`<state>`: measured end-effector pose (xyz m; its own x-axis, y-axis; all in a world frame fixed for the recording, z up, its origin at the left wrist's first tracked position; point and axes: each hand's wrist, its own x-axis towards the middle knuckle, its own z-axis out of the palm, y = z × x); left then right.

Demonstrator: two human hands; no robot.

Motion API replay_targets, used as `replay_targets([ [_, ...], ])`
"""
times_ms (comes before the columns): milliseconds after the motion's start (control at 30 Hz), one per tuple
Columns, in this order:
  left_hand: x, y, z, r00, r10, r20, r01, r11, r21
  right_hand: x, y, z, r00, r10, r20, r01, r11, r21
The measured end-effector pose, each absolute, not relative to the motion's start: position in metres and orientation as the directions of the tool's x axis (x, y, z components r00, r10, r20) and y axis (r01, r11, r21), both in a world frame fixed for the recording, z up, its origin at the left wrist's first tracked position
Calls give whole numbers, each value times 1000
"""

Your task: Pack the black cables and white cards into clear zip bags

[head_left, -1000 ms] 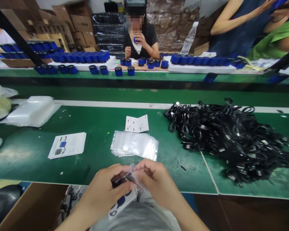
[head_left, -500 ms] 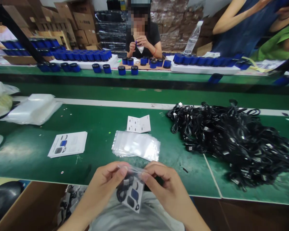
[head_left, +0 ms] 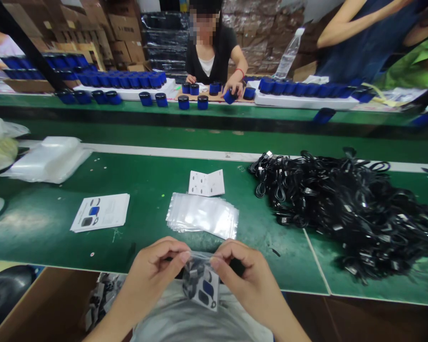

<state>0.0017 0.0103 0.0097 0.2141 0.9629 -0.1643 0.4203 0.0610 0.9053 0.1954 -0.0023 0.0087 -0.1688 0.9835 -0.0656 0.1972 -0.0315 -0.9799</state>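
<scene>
Here, our left hand (head_left: 159, 266) and right hand (head_left: 241, 267) pinch a clear rectangular plastic bag (head_left: 200, 283) along its top edge, which uneven pressure could leave gaping.

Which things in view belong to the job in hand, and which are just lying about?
Likely in the job: filled clear bag, held by left hand and right hand; flat clear bags; printed leaflets; black cables.

Likely just lying about: plastic bottle; black scrap; cartons.

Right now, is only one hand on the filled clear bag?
No, the left hand and right hand both pinch the filled clear bag, one at each end of its top edge.
</scene>
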Motion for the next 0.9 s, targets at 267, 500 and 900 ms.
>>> replay_targets([
  [267,-7,12,5,315,945,-83,571,-119,812,198,-2,8,-142,989,-35,208,-5,-978],
  [500,-4,8,11,327,943,-58,577,-151,802,198,-3,10,-202,979,20,262,73,-962],
  [900,4,5,13,378,913,-154,513,-68,856,189,-6,5,-195,981,1,244,49,-969],
])
